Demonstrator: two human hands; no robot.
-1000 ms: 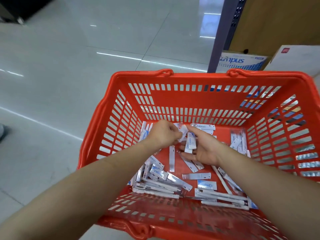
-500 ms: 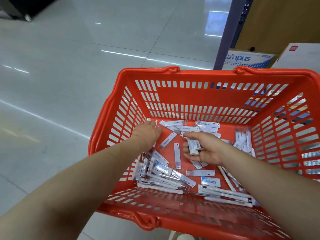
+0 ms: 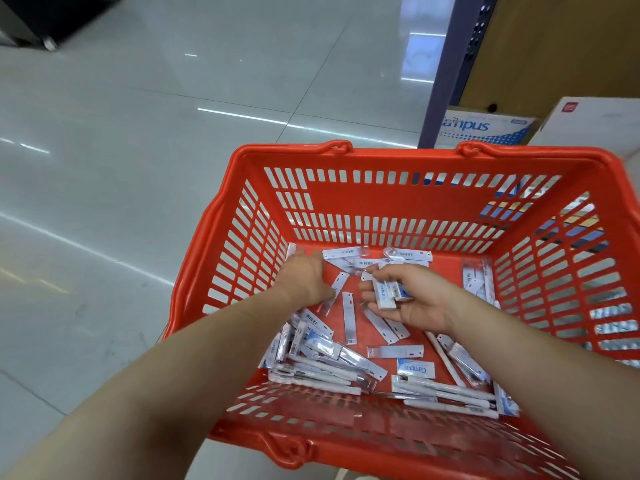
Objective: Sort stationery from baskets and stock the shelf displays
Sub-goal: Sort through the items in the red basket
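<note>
Glossy pale tiled floor (image 3: 138, 133), purple post (image 3: 446, 64), wooden panel (image 3: 571, 46), Campus box (image 3: 485, 128) beside white box (image 3: 595, 123), dark cabinet (image 3: 52, 15) top left.

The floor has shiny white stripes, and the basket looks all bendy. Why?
Head view: the glossy floor mirrors the ceiling lights as white streaks. Head view again: the wide-angle lens bows the rim of the red basket and splays its walls outward. In the same view, the small packs in the right hand are sharp enough to read.
</note>
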